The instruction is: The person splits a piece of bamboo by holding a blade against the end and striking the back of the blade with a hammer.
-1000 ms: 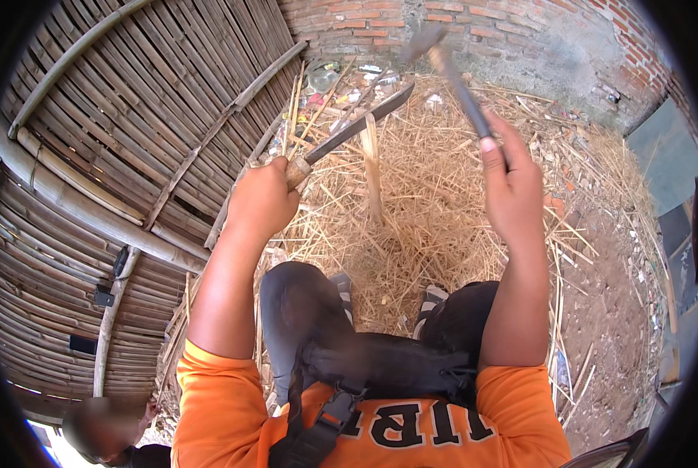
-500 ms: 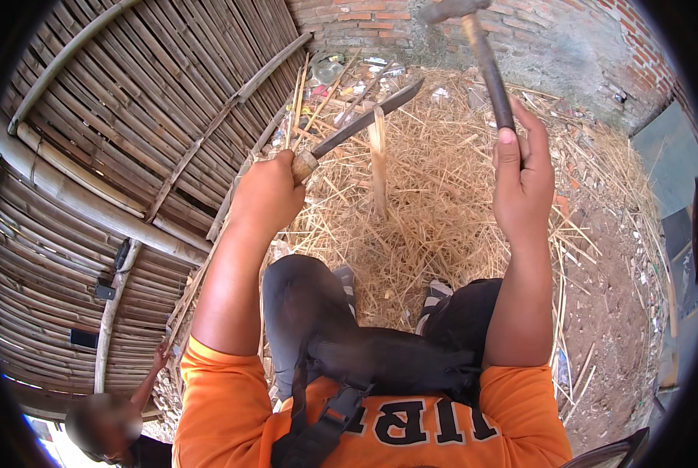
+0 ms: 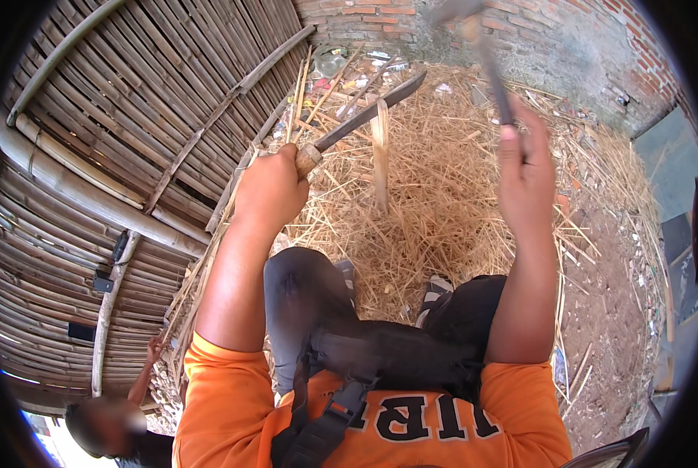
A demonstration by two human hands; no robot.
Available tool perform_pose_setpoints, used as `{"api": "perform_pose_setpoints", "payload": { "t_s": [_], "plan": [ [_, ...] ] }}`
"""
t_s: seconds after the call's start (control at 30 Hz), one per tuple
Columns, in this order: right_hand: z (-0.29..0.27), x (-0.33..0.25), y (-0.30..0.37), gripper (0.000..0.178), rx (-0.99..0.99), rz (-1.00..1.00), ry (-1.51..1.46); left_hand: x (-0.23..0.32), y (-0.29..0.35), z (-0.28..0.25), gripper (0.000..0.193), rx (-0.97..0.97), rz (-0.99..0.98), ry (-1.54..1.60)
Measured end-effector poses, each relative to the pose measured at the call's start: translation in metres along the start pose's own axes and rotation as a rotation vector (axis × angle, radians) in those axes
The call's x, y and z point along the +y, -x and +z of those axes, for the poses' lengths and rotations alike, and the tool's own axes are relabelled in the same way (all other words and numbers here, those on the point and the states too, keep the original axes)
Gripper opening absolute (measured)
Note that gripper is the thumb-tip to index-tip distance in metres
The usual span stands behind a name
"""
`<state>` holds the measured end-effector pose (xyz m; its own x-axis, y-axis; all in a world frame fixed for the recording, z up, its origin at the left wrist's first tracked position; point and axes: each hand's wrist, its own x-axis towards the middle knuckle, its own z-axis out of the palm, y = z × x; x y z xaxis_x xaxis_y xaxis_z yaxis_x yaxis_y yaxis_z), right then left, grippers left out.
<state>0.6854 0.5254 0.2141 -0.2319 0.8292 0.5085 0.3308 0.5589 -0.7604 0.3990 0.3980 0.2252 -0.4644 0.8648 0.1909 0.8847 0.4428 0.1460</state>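
Note:
My left hand [image 3: 272,187] is closed round the wooden handle of a machete [image 3: 372,111]. Its long dark blade slants up and to the right. Under the blade stands an upright piece of split wood [image 3: 380,160], and the blade lies across its top end; how deep it sits there I cannot tell. To the right, my right hand [image 3: 527,168] grips the dark handle of a hammer [image 3: 489,70]. The hammer is raised, its head near the top edge of the picture and blurred by motion.
Straw and wood splinters [image 3: 442,187] cover the ground round the upright wood. A bamboo slat wall [image 3: 154,101] rises at left, a brick wall [image 3: 552,47] at the back. Litter [image 3: 349,78] lies by the far corner. Another person [image 3: 107,425] is at lower left.
The hammer stays raised, having shifted slightly and become more blurred. The machete and upright wood keep nearly the same place, with the blade still on the wood's top.

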Motion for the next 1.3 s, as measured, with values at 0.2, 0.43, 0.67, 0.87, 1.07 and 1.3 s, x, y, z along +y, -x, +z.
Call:
{"api": "perform_pose_setpoints", "payload": {
  "t_s": [0.2,0.43,0.67,0.87,1.07,1.3],
  "plan": [
    [-0.006,0.002,0.001,0.036,-0.092,0.032,0.095,-0.008,-0.001,0.004,0.026,0.044,0.023,0.005],
    [-0.001,0.006,-0.002,0.037,-0.109,0.013,0.075,0.004,0.004,0.004,0.026,0.053,0.036,-0.004],
    [0.0,0.001,0.004,0.037,-0.094,-0.069,0.029,0.005,0.005,0.008,0.027,0.059,0.066,-0.029],
    [0.007,0.016,-0.004,0.036,-0.157,-0.035,0.08,0.006,-0.002,0.007,0.025,0.062,0.083,-0.01],
    [0.005,0.009,-0.002,0.033,-0.081,-0.067,0.01,0.0,-0.007,0.005,0.025,0.057,0.031,-0.016],
    [0.024,0.032,-0.003,0.034,-0.067,-0.148,0.082,0.003,-0.01,0.004,0.025,0.042,0.025,-0.013]
  ]
}}
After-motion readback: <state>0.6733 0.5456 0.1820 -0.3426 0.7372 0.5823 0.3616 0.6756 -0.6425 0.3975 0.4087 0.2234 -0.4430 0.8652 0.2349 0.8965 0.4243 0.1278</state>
